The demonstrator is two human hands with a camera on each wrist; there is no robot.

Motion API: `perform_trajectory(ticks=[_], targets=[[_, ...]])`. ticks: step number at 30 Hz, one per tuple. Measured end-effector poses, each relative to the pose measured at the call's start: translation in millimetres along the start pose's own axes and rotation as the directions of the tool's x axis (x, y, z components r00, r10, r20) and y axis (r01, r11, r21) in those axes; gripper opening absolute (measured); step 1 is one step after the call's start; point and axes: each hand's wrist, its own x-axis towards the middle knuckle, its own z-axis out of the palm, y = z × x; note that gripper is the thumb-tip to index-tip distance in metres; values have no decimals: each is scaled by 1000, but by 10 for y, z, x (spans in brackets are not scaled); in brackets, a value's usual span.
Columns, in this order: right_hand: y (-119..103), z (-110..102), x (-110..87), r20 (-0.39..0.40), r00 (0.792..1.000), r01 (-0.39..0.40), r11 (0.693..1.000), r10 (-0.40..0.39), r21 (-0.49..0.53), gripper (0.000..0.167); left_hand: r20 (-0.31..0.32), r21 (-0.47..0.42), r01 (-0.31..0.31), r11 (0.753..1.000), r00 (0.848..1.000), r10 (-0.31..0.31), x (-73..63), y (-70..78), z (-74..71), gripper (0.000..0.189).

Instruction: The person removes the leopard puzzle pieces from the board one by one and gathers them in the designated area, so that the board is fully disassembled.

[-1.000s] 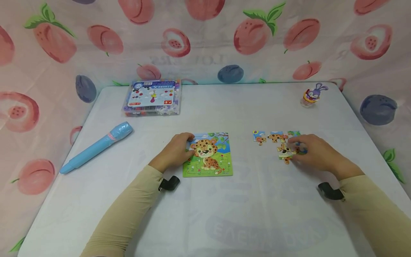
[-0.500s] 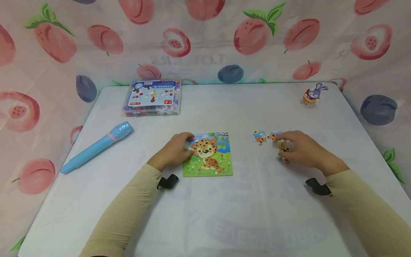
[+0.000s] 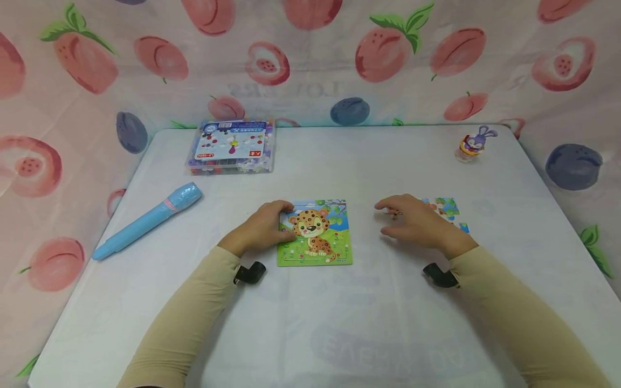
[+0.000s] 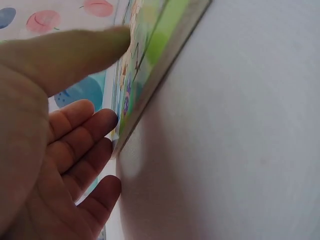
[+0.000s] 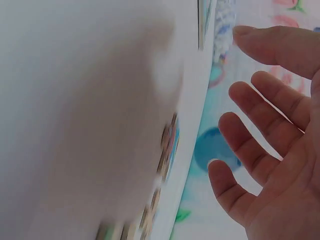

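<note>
In the head view my left hand (image 3: 262,225) rests at the left edge of a square leopard jigsaw puzzle (image 3: 314,234). The thumb lies over its face in the left wrist view, and the other fingers are by its edge. My right hand (image 3: 421,223) hovers above the table to the right of the puzzle, thumb and fingers spread, holding nothing. Under and beside it lie several loose puzzle pieces (image 3: 447,206), partly hidden by the hand. In the right wrist view loose pieces (image 5: 171,147) lie on the table below the fingers.
A clear plastic box (image 3: 230,146) with a printed label stands at the back left. In front of it lies a long blue wrapped object (image 3: 145,222). A small purple rabbit figure (image 3: 474,144) stands at the back right. A fruit-print cloth hangs behind the white table (image 3: 339,323).
My right hand has moved left across the loose pieces, from the right-hand ones to the one nearest the puzzle. My left hand has stayed at the puzzle's edge.
</note>
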Motion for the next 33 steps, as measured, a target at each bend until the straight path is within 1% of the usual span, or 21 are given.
perform_trajectory(ticks=[4,7,11,15,21,27,33], targets=[[-150,87,135,27,1000,13,1000,-13,5,50,5,-12,-4,1000,1000,4,-2,-22,8,76],[-293,156,233,41,998,42,999,-43,14,50,4,-23,-4,1000,1000,4,-6,-19,11,79],[-466,278,365,65,996,68,998,-67,-6,51,2,-53,17,998,1000,-17,-4,-7,23,81],[-580,405,495,105,992,79,996,-75,-32,49,1,-75,41,996,999,-41,-1,-9,41,85],[-759,494,635,164,984,72,997,-64,-42,46,-1,-82,43,996,999,-43,-7,-14,41,92],[-867,578,747,215,974,89,994,-75,-58,46,1,-53,38,998,999,-38,7,-6,10,91],[-881,634,826,262,961,94,996,-86,-15,45,8,-50,35,998,999,-35,25,4,-2,91]])
